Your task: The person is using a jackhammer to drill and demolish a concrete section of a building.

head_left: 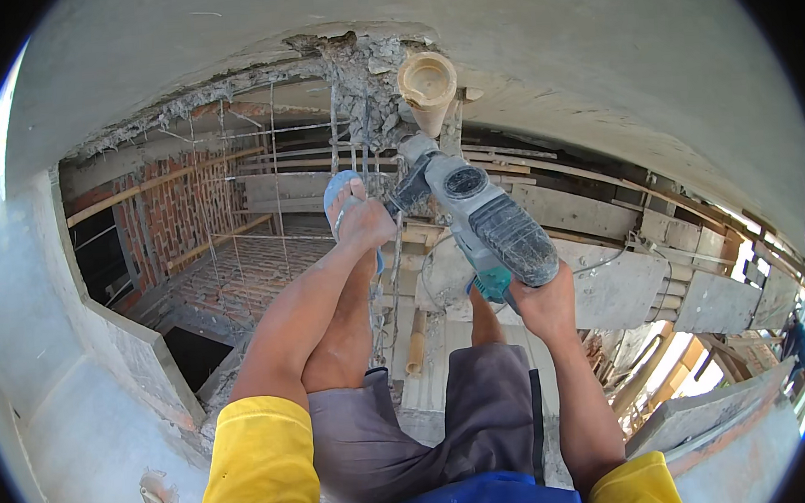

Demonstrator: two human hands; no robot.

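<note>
My left hand [364, 224] is closed on the black side handle [408, 187] of a dusty grey and teal power hammer [483, 219]. My right hand [546, 307] grips its rear handle at the lower end. The hammer's front points at broken concrete [365, 97] with exposed rebar; its tip is hidden. A beige cup-shaped piece [427, 75] stands just beyond the front. My left foot in a light-blue sandal [339, 193] is raised just behind my left hand.
Below are rebar rods [275, 176], wooden poles [163, 178], brickwork [148, 230] and concrete slabs [617, 284]. Dark openings [192, 357] lie at left, beside a concrete ledge [104, 343]. A loose cable [597, 263] hangs right. What looks like a person in blue [800, 347] is at the far right.
</note>
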